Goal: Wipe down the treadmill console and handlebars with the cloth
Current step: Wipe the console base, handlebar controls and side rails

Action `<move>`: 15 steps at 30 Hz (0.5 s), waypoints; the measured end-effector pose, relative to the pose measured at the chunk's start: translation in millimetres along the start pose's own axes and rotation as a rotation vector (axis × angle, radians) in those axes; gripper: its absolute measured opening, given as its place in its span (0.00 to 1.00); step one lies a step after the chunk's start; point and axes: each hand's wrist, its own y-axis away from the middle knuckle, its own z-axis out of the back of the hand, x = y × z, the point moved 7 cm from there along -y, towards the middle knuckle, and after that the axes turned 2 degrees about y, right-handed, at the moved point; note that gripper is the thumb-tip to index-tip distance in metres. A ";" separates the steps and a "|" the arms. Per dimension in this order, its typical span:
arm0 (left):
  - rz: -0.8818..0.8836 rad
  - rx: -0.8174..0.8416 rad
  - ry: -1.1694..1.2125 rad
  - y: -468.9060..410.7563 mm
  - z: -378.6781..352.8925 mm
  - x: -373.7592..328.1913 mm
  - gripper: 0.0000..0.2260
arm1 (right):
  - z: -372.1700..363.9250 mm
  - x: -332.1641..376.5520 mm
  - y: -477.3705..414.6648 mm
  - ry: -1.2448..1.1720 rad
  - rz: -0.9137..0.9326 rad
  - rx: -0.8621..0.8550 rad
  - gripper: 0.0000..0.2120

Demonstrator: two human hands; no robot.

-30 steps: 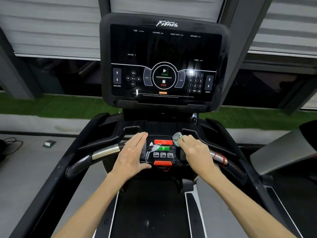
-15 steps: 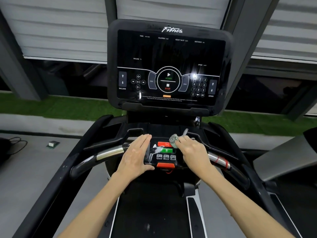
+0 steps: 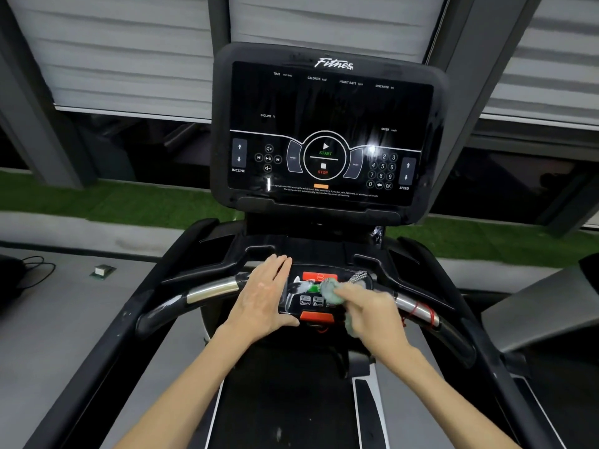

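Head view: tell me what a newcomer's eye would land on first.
The big dark console screen, with its START and STOP ring, fills the upper middle. Below it, the right hand presses a greenish cloth onto the small button panel, while the left hand lies flat beside that panel. A red cord is wound round the right handlebar's metal grip.

We see the pale green cloth (image 3: 330, 291) bunched on the small button panel (image 3: 306, 301) between the handlebars (image 3: 212, 289), which are black with chrome sleeves. Above them, the glossy black console (image 3: 324, 124) stands upright.
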 end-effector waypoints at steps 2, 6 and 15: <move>-0.035 -0.023 0.080 -2.5 8.3 -12.7 0.45 | 16.1 -9.8 -12.4 -0.349 -0.283 -0.080 0.13; 0.087 -0.066 0.691 -12.6 27.0 -35.5 0.25 | 11.8 -9.9 -23.6 -1.135 -0.665 -0.037 0.10; 0.230 0.153 1.112 -10.5 17.0 -48.6 0.16 | 8.4 12.0 -19.1 -1.402 -0.719 0.060 0.13</move>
